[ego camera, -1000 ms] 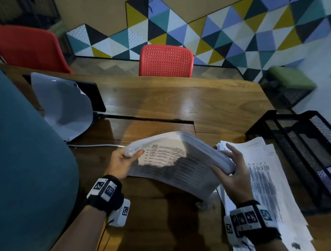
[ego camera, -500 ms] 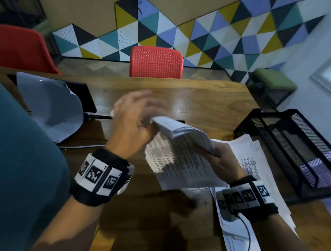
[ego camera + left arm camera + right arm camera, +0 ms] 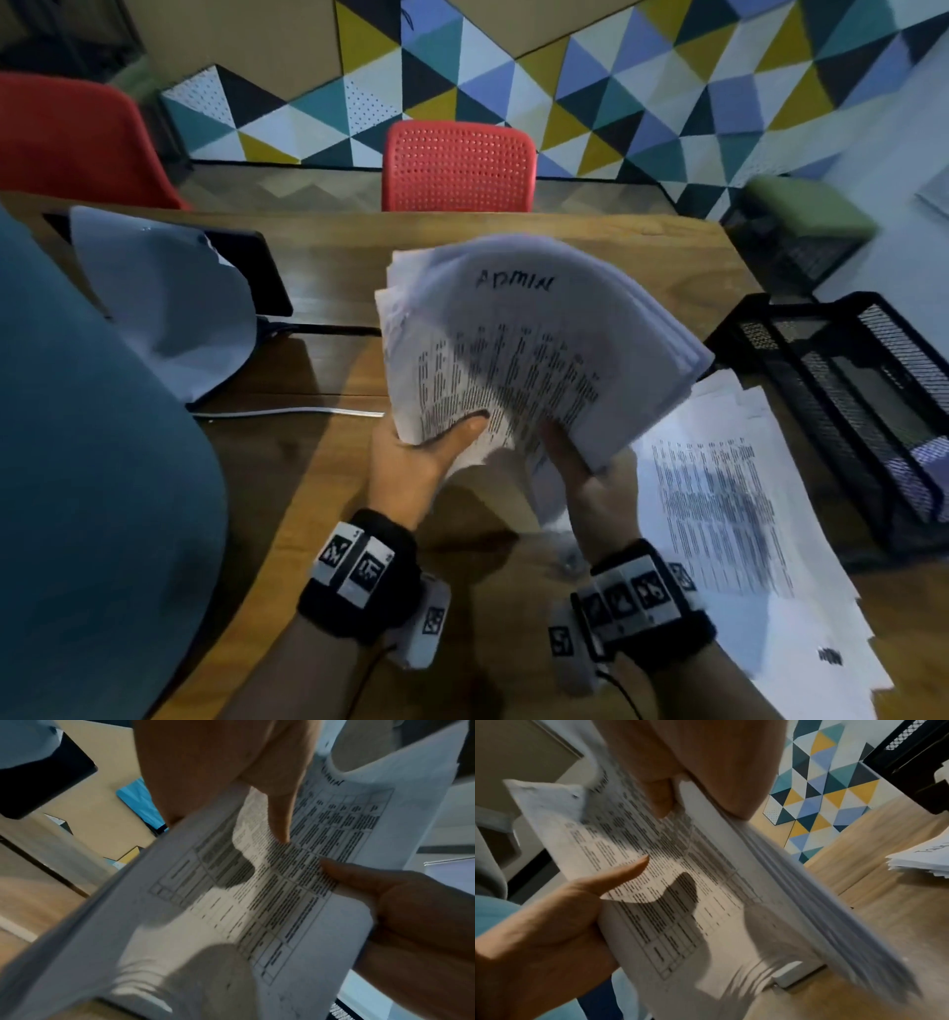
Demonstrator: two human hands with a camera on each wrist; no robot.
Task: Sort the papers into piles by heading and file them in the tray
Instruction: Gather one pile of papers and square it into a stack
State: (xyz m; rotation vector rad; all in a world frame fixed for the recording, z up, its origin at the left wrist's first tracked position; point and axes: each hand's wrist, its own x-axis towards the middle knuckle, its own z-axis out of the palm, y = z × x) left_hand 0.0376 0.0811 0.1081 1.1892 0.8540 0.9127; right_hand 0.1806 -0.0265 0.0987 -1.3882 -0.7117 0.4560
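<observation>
A thick stack of printed papers (image 3: 524,349), its top sheet headed "ADMIN", stands tilted up above the wooden table (image 3: 328,514). My left hand (image 3: 436,447) grips its lower left edge with the thumb on the front sheet. At the lower right edge my right hand (image 3: 590,462) grips it too. The left wrist view shows the stack (image 3: 257,902) with my thumb (image 3: 280,821) on the print. The right wrist view shows the stack's edge (image 3: 795,882). A second pile of papers (image 3: 719,514) lies flat on the table at the right. The black mesh tray (image 3: 842,329) stands beyond it.
A pale curved sheet (image 3: 164,303) leans over a black slab (image 3: 257,267) at the back left, with a white cable (image 3: 287,411) in front. A red chair (image 3: 457,164) stands across the table, and a green stool (image 3: 806,210) at the far right.
The stack was held low and bent over the table. My left hand swept over its top, and now the stack stands turned up with the ADMIN heading facing me, both hands at its lower edge.
</observation>
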